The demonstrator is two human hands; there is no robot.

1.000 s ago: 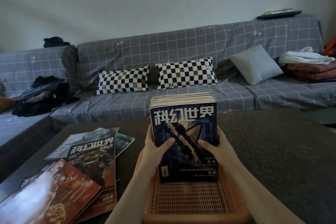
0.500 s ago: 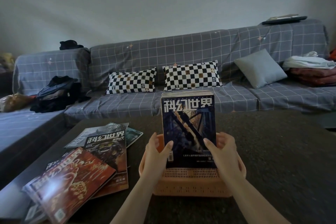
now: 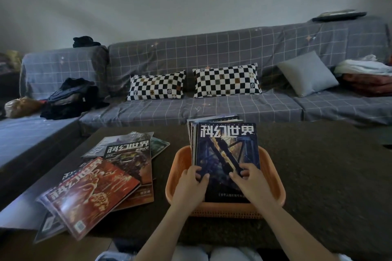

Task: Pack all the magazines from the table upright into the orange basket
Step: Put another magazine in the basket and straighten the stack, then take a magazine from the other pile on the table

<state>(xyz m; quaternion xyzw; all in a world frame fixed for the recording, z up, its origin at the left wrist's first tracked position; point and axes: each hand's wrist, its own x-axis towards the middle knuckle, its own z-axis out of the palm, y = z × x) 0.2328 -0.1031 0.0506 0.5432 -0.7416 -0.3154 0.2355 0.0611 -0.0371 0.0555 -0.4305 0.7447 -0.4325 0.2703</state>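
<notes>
Dark coffee table (image 3: 318, 176) before a grey checked sofa (image 3: 212, 53), where we steady magazines in an orange basket (image 3: 275, 178).

Near the table's front edge, we see the basket holding a stack of magazines (image 3: 227, 152) standing on end and leaning back toward the sofa, blue cover facing us. Our left hand (image 3: 191, 186) curls its fingers round the stack's lower left edge, thumb on the cover; our right hand (image 3: 252, 184) lies on the lower right of the cover, fingers bent and close together. More loose magazines (image 3: 118, 176) lie flat and overlapped toward the table's left edge, a red cover (image 3: 89, 195) on top, overhanging the front corner. Two checkered pillows (image 3: 227, 80) and a grey cushion (image 3: 307, 74) rest on the sofa.
</notes>
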